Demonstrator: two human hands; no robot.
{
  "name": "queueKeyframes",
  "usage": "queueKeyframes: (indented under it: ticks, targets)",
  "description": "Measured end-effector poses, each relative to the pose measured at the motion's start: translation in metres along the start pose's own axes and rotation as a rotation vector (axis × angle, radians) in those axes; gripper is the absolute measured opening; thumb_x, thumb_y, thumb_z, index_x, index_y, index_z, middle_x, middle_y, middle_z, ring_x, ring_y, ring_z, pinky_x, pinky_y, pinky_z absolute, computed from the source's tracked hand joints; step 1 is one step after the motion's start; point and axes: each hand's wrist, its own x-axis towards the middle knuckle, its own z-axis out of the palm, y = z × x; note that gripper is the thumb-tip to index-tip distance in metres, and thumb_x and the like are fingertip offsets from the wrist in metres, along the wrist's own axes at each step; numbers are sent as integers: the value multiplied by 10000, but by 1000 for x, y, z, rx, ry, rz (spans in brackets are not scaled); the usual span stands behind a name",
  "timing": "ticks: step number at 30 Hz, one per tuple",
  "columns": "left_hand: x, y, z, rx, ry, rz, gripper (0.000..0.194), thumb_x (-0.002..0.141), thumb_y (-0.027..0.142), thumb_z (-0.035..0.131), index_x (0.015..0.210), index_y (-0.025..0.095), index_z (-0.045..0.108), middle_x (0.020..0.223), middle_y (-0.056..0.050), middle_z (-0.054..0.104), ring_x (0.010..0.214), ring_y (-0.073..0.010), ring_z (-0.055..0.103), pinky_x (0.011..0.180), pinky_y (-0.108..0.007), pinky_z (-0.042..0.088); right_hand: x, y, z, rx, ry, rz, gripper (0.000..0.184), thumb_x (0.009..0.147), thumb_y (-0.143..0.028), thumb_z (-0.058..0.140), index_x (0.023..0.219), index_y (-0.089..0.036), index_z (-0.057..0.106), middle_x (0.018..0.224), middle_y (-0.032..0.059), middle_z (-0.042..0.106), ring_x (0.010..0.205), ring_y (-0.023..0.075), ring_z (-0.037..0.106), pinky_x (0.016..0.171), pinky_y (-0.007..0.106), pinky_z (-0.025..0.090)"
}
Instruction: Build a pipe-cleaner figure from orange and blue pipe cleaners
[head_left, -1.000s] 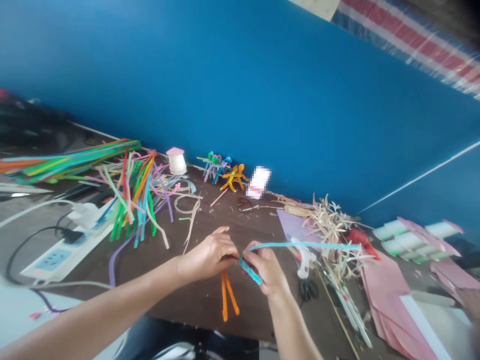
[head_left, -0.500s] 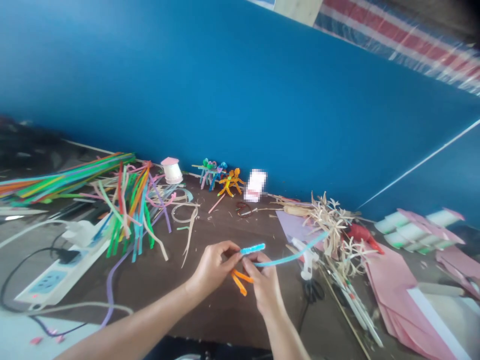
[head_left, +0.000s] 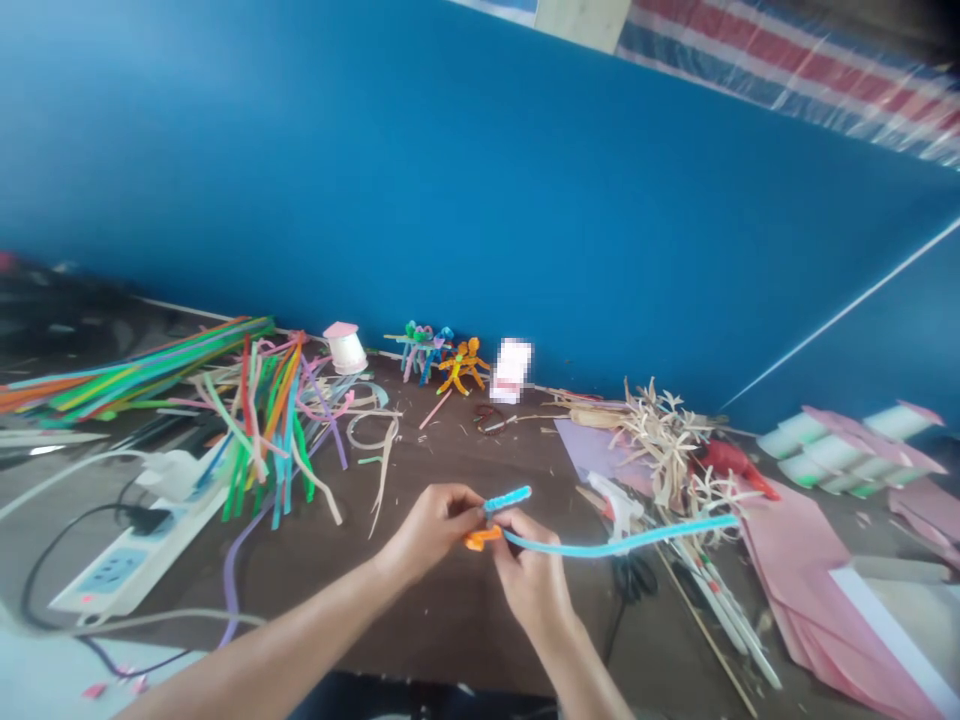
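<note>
In the head view, our fingertips meet and cover the spot where the pieces come together, so we cannot see how the coil (head_left: pixel 508 499), the orange piece (head_left: pixel 482 539) and the blue strip (head_left: pixel 622 547) join. Our forearms run out of the bottom edge. The strip crosses in front of black loops (head_left: pixel 636 578), too dark for us to name. The card (head_left: pixel 511 370) by the wall (head_left: pixel 420 180) is pixelated; the dark pile (head_left: pixel 60 305) at far left is blurred. The left edge cuts off the long strips (head_left: pixel 142 370), and the top right corner cuts off the striped cloth (head_left: pixel 780 60).

Our left hand (head_left: pixel 435 530) is closed in a pinch at the coil's near end; the coil sticks out past its fingertips, tilted slightly up to the right. The orange piece sits just below that thumb, between our hands. Our right hand (head_left: pixel 532 570) is curled, thumb against fingers, gripping the blue strip, which reaches rightward past the glue gun (head_left: pixel 616 508) toward the pink sheets (head_left: pixel 802 590).
</note>
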Motion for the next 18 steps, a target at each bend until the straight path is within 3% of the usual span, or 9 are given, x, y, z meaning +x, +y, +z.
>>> queueKeyframes:
  ticks: [5,8,11,15,18]
  targets:
    - [-4,0,-1,571,139,313,150,727,146,472,719,163,621,679,-18,636,645,-149,568,650,-275,364,-4,-8,-9,-235,-88,-118,147,811,-204,450,724,-201,568,585,23,574,506,137,499,499,234,295]
    - [-7,6,-3,837,72,489,172,735,107,451,708,169,609,646,-13,609,614,-143,550,671,-305,319,-2,-15,-16,-443,-158,-141,176,793,-148,431,649,-194,521,526,4,532,468,120,473,485,237,252]
    - [-9,12,-4,953,8,573,164,734,90,448,692,160,589,620,-15,587,592,-138,528,639,-299,295,2,-24,-23,-555,-155,-142,182,782,-133,433,630,-189,515,544,7,546,496,123,498,505,241,255]
    - [-10,18,-7,1010,-40,664,182,756,88,433,650,155,566,623,-18,574,605,-135,509,659,-305,293,13,-26,-33,-422,-116,-139,111,742,-147,495,662,-188,561,655,20,586,624,143,535,578,234,324]
    - [-10,19,-12,974,-55,739,215,777,80,413,720,179,595,648,-8,579,634,-125,517,745,-326,299,24,-18,-38,-113,-172,14,70,704,-164,544,642,-180,572,634,2,583,610,135,529,576,230,368]
